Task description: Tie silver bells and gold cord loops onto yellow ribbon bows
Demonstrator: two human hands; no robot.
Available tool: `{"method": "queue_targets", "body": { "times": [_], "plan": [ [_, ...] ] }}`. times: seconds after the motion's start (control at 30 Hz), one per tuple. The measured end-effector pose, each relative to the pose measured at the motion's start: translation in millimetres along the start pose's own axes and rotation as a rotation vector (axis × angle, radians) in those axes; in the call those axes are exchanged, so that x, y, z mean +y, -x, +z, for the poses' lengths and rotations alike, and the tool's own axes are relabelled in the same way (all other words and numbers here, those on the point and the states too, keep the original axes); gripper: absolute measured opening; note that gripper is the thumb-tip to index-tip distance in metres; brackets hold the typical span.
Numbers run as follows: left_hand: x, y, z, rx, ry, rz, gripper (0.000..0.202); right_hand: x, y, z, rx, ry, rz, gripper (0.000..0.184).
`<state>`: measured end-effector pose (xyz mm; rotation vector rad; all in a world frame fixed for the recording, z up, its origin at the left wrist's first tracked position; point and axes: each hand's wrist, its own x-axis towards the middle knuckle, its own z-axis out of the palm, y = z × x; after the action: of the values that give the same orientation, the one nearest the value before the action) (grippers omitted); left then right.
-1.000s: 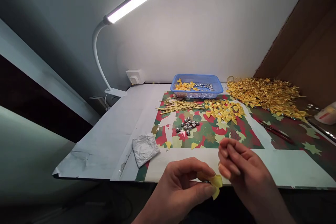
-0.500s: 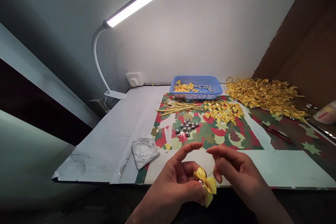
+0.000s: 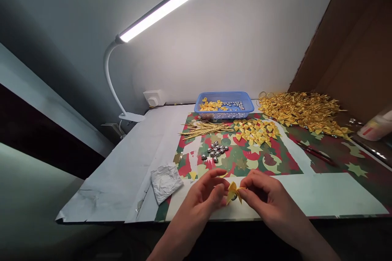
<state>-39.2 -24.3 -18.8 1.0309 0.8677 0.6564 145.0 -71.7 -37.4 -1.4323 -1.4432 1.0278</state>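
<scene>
A small yellow ribbon bow [image 3: 232,191] with a silver bead at its middle is held over the near edge of the table. My left hand [image 3: 204,194] pinches its left side and my right hand [image 3: 263,197] pinches its right side, fingertips close together. Beyond the hands lie a cluster of silver bells [image 3: 216,149], a spread of loose yellow bows [image 3: 256,129] and a bundle of gold cords [image 3: 204,128] on the patterned paper [image 3: 245,159].
A blue basket [image 3: 226,106] with bows and bells stands at the back. A large heap of finished gold-looped bows [image 3: 303,109] lies at the back right. Crumpled foil [image 3: 165,179] lies at the left, a clamp lamp [image 3: 128,116] behind, and a red tool [image 3: 315,153] and a bottle [image 3: 375,125] right.
Both hands moved forward over the table edge. The bow, earlier held by the left hand alone with the right fingers apart above it, is now pinched by both hands.
</scene>
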Motion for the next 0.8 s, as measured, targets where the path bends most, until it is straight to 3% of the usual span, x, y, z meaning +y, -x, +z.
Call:
{"method": "queue_targets", "body": {
  "times": [0.2,0.37,0.47,0.57,0.8],
  "plan": [
    [-3,-13,6.5,-0.008,-0.276,0.147,0.023,5,-3,-6,-0.014,0.160,0.036,0.029],
    [-13,-24,12.7,0.113,-0.581,0.211,0.021,14,-11,-4,-0.037,0.342,0.025,0.031],
    [-8,-29,11.8,0.115,-0.742,0.224,0.019,22,-18,-2,-0.039,0.422,0.010,0.029],
    [6,-35,3.8,0.140,-0.847,0.263,0.017,28,-25,-2,-0.033,0.450,0.015,0.026],
    [61,-57,-34.1,0.408,-1.043,0.381,0.022,43,-25,-9,0.101,0.216,-0.072,0.027]
  ]
}}
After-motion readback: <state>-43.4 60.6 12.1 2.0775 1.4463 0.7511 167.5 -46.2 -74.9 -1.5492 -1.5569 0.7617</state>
